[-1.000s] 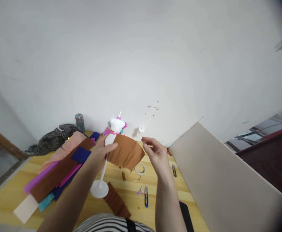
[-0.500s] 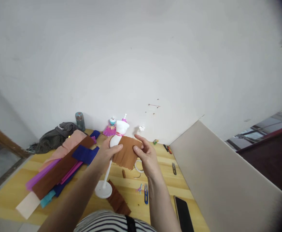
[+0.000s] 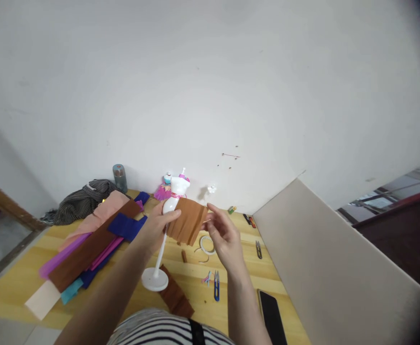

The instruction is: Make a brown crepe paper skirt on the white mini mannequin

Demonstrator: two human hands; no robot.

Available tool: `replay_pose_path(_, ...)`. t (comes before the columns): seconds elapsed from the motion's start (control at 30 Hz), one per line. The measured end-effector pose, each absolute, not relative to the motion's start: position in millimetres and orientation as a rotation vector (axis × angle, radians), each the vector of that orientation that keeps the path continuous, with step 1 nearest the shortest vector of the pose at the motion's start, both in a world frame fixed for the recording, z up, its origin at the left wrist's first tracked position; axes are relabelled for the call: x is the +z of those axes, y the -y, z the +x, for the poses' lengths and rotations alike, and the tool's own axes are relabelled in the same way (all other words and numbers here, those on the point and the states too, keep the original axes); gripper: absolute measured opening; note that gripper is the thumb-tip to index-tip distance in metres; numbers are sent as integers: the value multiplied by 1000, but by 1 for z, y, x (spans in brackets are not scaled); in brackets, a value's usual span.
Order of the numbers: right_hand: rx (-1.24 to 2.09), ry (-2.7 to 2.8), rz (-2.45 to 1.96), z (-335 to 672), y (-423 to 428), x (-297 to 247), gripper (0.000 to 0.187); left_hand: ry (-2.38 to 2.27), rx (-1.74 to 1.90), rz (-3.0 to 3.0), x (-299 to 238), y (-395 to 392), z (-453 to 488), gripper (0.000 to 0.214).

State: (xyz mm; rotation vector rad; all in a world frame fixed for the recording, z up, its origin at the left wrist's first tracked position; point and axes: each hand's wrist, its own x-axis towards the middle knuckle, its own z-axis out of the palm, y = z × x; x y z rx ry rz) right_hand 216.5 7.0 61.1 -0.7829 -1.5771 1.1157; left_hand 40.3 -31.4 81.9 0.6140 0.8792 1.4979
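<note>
A small white mannequin bust (image 3: 179, 186) on a thin pole with a round base (image 3: 154, 279) stands on the wooden table (image 3: 195, 282). A pleated brown crepe paper piece (image 3: 187, 220) wraps its waist. My left hand (image 3: 155, 227) is closed around the mannequin's waist and the left edge of the brown paper. My right hand (image 3: 221, 233) pinches the right edge of the same paper with thumb and fingers.
A pile of coloured crepe paper strips (image 3: 87, 249) lies at the left, with striped cloth (image 3: 82, 203) and a flask (image 3: 119, 177) behind. Another brown piece (image 3: 176, 297), a tape ring (image 3: 207, 244), blue snips (image 3: 216, 286), a phone (image 3: 272, 316) and a grey board (image 3: 325, 268) lie nearby.
My right hand came in from the right and took the edge of the brown paper. The paper now hangs narrower and more gathered around the mannequin's waist.
</note>
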Motion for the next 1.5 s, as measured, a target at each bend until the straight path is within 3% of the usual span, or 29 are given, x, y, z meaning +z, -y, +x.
replay_pose_path(0.17,840,1652,-860,213,-12,64,28,-833,1446,645,88,37,41,43)
replay_pose_path(0.43,1061,1651,-769,202,-13,75,37,-794,1436,767,81,35,41,44)
replay_pose_path(0.63,1061,1632,-912,190,-16,87,18,-931,1513,847,75,34,41,45)
replay_pose_path(0.93,1386,1441,-839,194,-17,84,34,-854,1475,712,79,35,46,40)
replay_pose_path(1.2,1525,1277,-690,198,-13,81,46,-836,1438,519,73,32,45,29)
replay_pose_path(1.37,1591,1295,-588,205,-11,80,39,-849,1415,451,72,31,45,24)
replay_pose_path(1.5,1580,1396,-543,213,-12,72,52,-808,1363,417,75,31,44,25)
